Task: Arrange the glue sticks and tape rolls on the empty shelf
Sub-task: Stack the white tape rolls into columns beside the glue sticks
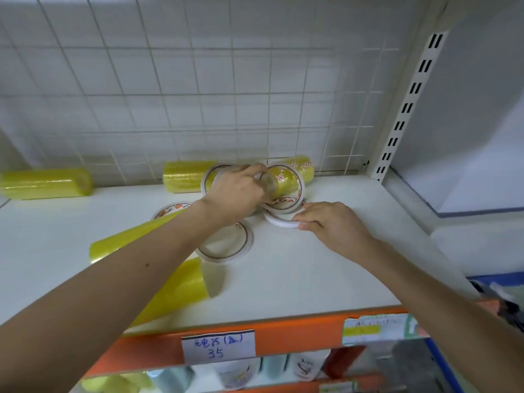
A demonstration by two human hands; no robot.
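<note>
Tape rolls [279,207]: thin white rings, stacked; yellow wrapped packs [45,182] lie nearby.

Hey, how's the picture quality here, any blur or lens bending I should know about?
Head view: wide-angle bending curves the wire grid and slotted upright; motion blur smears the left hand and the yellow roll in its grip; the lower shelf goods are soft; lighting is even, shadows faint.

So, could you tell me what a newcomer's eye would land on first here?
Probably both hands meeting mid-shelf: the left hand grips an upright white tape ring, while the right hand rests on a flat white roll. Next, the yellow tape packs lying scattered along the white shelf.
</note>
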